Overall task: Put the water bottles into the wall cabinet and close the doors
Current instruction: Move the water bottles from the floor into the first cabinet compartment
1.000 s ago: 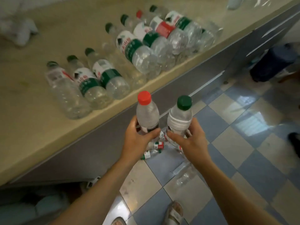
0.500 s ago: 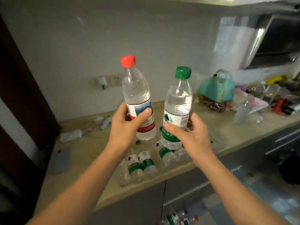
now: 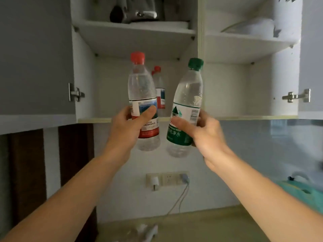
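The left hand (image 3: 130,127) covers the lower left of the red-capped bottle's (image 3: 142,95) label, and its fingers behind the bottle are hidden. The right hand (image 3: 202,131) hides the right side of the green-capped bottle's (image 3: 186,102) label. Inside the wall cabinet (image 3: 201,49), the held bottle hides most of the red-capped bottles on the shelf (image 3: 160,88); there seem to be two, though that is hard to tell. The top edge cuts off a dark appliance (image 3: 134,11) on the upper shelf. The teal bag (image 3: 302,191) is cut by the right edge. White things on the bench (image 3: 201,226) are blurred.
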`<act>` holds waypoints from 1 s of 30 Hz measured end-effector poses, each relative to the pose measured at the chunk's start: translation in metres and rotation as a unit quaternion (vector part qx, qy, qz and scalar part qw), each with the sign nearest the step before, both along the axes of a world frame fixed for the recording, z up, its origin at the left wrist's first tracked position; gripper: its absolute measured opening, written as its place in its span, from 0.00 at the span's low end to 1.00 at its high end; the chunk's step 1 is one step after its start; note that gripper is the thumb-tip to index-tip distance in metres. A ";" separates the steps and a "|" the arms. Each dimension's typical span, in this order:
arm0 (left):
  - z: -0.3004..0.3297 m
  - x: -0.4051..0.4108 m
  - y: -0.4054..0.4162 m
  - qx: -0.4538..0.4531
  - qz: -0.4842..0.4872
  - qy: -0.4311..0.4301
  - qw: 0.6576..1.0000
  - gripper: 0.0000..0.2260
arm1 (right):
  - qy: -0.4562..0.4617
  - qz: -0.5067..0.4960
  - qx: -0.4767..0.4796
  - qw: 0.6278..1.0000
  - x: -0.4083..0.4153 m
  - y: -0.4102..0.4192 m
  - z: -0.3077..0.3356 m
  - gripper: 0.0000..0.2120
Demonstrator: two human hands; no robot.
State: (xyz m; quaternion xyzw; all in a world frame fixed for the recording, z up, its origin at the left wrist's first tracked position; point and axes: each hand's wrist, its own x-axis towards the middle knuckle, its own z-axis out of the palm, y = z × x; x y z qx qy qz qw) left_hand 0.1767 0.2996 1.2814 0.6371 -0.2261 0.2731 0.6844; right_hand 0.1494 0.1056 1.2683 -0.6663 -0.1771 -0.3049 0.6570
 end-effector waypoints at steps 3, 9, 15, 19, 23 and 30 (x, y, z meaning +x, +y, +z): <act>0.040 0.042 0.012 -0.003 0.026 -0.041 0.999 0.22 | -0.023 0.011 -0.009 1.000 0.039 0.007 0.040 0.19; 0.088 0.125 0.032 0.032 0.094 -0.067 0.993 0.11 | -0.008 -0.013 0.016 1.000 0.130 0.016 0.096 0.14; 0.081 0.178 0.036 0.022 0.113 -0.010 0.993 0.15 | 0.019 -0.036 -0.025 0.999 0.193 0.017 0.101 0.18; 0.083 0.199 0.044 0.012 0.126 0.003 0.992 0.11 | 0.027 -0.035 -0.058 0.997 0.219 0.014 0.101 0.20; 0.083 0.220 0.049 0.033 0.144 0.026 0.989 0.14 | 0.032 -0.046 -0.094 0.994 0.234 0.015 0.104 0.20; 0.089 0.254 0.059 0.063 0.155 0.049 0.985 0.13 | 0.009 -0.085 -0.120 0.989 0.260 0.015 0.100 0.17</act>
